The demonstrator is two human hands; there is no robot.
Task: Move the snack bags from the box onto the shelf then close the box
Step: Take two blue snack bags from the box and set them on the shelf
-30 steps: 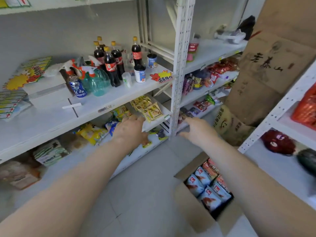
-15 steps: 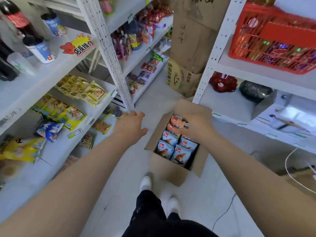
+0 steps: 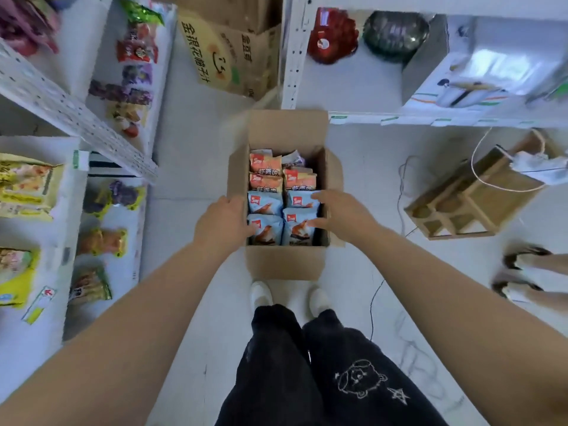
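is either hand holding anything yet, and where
Nothing clearly held. The right hand lies spread on the blue bags; the left hand is at the left wall of the box, grip unclear.

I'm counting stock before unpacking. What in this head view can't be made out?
- Head view: any bags under the top snack bags in the box, hidden by those on top.
- Left hand: its fingertips lie behind the hand's back, so its grip is unclear.
- Shelf packets at left: print blurred.
- Sandalled feet at right: person cut off by the frame edge.
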